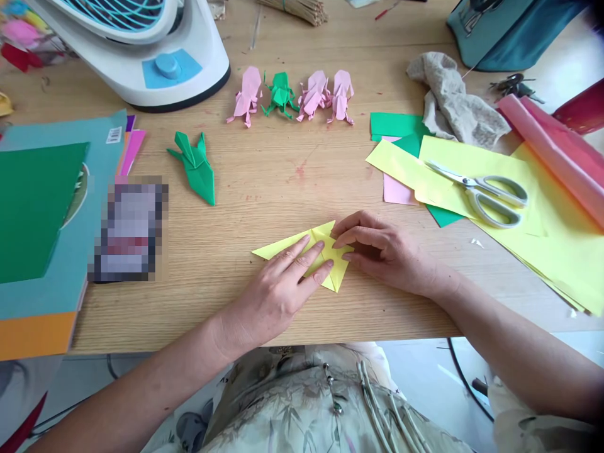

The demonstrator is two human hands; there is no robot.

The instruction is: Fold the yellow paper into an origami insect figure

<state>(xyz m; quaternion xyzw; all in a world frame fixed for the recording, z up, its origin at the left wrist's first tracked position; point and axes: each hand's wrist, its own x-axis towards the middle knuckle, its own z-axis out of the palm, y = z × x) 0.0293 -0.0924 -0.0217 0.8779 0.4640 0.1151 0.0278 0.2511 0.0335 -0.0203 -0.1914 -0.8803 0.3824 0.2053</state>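
Observation:
A folded piece of yellow paper [337,257], pointed at its left end and creased, lies on the table in front of me. My left hand [287,277] rests flat across its middle with the fingers spread, pressing it to the wood. At the paper's right end, my right hand [384,248] has curled fingers and thumb closed on the edge; the fingertips partly cover the folds there. Beyond my left hand, to the left, lies a green folded-paper piece [198,170] with pointed flaps.
Three pink paper figures and a green one [281,94] stand in a row at the back. Scissors [491,189] lie on yellow sheets [557,251] at right, near a grey cloth [455,100]. Left are a blurred phone-like object [132,229], a green sheet [38,207] and a fan [189,56].

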